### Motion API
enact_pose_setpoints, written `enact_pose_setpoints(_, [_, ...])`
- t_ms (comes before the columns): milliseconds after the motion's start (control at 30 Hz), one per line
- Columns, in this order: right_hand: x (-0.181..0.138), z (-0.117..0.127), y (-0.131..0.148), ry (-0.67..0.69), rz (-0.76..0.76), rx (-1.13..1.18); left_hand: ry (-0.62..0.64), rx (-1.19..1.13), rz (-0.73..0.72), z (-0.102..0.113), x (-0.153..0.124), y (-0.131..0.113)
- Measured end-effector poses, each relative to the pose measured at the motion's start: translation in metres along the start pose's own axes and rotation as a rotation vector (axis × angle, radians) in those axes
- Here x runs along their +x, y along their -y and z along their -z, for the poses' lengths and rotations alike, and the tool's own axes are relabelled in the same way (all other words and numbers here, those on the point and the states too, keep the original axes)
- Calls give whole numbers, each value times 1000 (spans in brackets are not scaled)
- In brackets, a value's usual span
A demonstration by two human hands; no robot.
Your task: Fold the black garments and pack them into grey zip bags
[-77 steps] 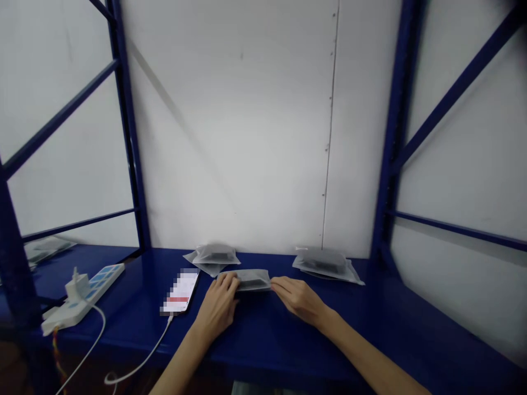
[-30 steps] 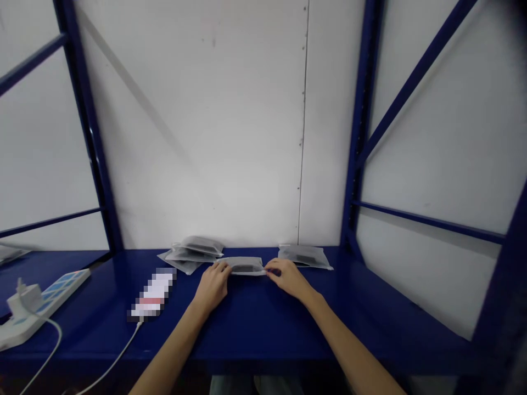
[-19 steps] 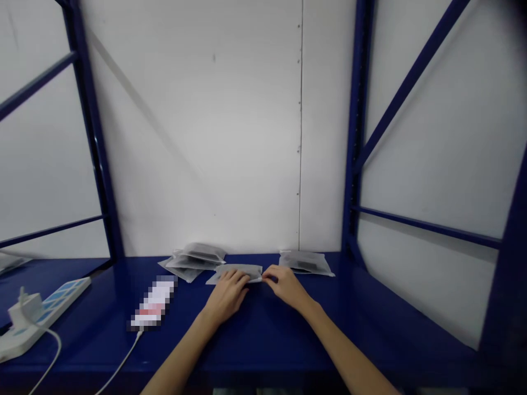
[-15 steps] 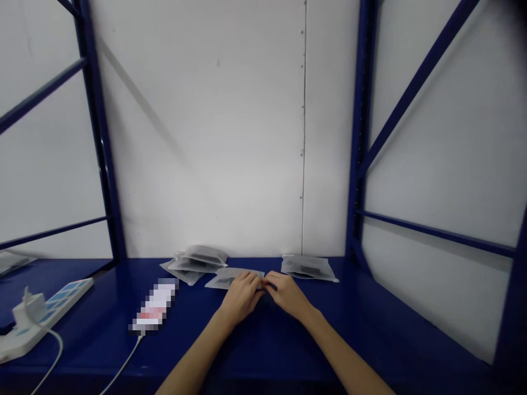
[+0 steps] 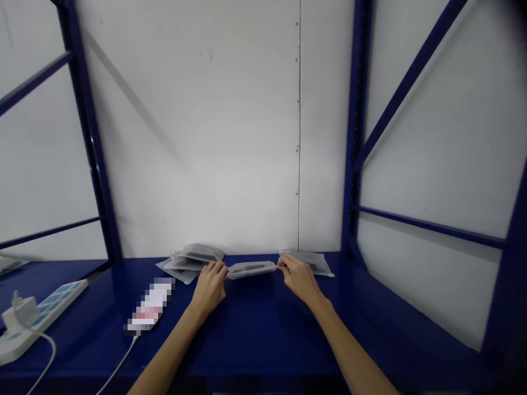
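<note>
A frosted zip bag (image 5: 252,269) with something dark inside is stretched between my two hands over the blue shelf. My left hand (image 5: 211,284) pinches its left end, fingers closed. At its right corner my right hand (image 5: 298,277) grips it between thumb and fingertips. Behind and to the left of my left hand lies a pile of similar frosted bags (image 5: 191,259), overlapping each other. Another frosted bag (image 5: 315,263) with dark contents lies behind my right hand, partly hidden by it.
On the left of the blue shelf (image 5: 255,340) lies a phone with a blurred-out screen (image 5: 151,304), its white cable (image 5: 119,365) running to the front edge. A white power strip (image 5: 45,315) with a plugged-in charger sits farther left. Blue rack posts (image 5: 354,137) and a white wall stand behind.
My hands have moved apart, the left one leftward and the right one slightly rightward. The bag now spans the gap between them, its near edge raised. The view has shifted slightly.
</note>
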State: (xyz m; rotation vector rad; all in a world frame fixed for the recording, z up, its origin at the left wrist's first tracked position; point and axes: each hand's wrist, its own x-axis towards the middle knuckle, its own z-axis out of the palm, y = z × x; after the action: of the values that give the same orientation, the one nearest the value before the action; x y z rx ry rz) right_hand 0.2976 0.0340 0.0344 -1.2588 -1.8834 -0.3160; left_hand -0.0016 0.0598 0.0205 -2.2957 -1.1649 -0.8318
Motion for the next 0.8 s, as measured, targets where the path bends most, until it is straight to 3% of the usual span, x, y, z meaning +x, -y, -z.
enact_pose_setpoints(100, [-1, -1, 2, 28, -30, -19, 37, -38, 11, 3, -7, 2])
enact_pose_setpoints(267, [-3, -7, 0, 69, -57, 17, 107, -258, -119, 2, -10, -9])
enact_pose_setpoints(467, [-5, -10, -1, 120, -5, 1, 54, -145, -100, -12, -7, -10])
enact_pose_setpoints(567, [-6, -14, 10, 87, 78, 25, 46, -28, -73, -16, -5, -10])
enact_pose_setpoints(667, [-8, -23, 27, 59, 253, 33, 33, 10, -17, -18, -4, -12])
enact_pose_setpoints(800, [-7, -38, 45, 171, 391, -2, 5, -58, -18, -16, -3, -15])
